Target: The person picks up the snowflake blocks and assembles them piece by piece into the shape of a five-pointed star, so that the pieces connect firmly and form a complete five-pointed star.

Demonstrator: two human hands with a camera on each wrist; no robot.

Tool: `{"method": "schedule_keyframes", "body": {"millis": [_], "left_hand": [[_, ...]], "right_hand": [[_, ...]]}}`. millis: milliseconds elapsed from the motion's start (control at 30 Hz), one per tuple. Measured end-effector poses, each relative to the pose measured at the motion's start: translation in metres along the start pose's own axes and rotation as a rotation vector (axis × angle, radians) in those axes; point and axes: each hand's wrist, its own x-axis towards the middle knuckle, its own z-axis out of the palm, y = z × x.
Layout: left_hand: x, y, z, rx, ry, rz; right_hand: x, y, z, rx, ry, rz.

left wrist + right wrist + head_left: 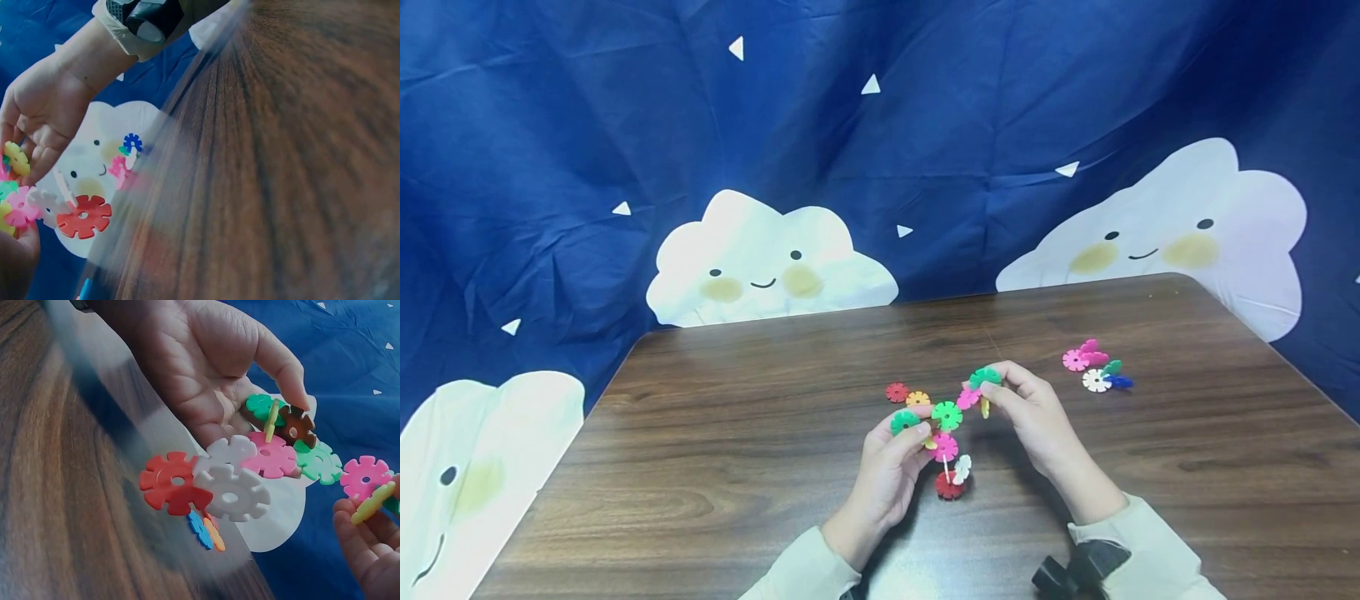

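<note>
Between the two hands stretches a chain of notched plastic flower discs joined at their slots. The left hand [883, 471] pinches a green disc [905, 422] at its left end; a yellow disc [272, 422] and a brown disc [297, 428] join there. A light green disc [947, 416] forms the middle. Below it hang a pink disc [945, 447], white discs [232, 494] and a red disc [949, 486]. At the other end, the right hand [1033, 421] pinches a darker green disc [985, 378], with a pink disc [967, 397] and yellow disc [986, 407] attached.
Behind the hands on the wooden table [700, 450] lie a red disc [897, 392] and an orange disc [917, 399]. Farther right are pink discs [1075, 360] and a cluster of white [1096, 381], green and blue discs. A blue cloud-print curtain [940, 125] hangs behind.
</note>
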Motion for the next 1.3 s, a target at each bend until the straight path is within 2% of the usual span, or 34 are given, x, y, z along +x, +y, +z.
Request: {"method": "schedule_keyframes", "body": {"millis": [300,667,867,1300], "left_hand": [[-0.001,-0.001,0.000,0.020,-0.022,0.012],[-0.001,-0.002,0.000,0.025,-0.017,0.004],[-0.002,-0.002,0.001,0.024,-0.015,0.000],[-0.001,-0.003,0.000,0.007,-0.002,-0.024]], "right_hand": [[0.001,0.000,0.001,-0.004,-0.011,0.041],[0.002,0.000,0.001,-0.011,-0.032,0.101],[0.000,0.004,0.004,0.032,-0.047,0.129],[-0.004,0.005,0.010,0.089,-0.168,0.261]]}}
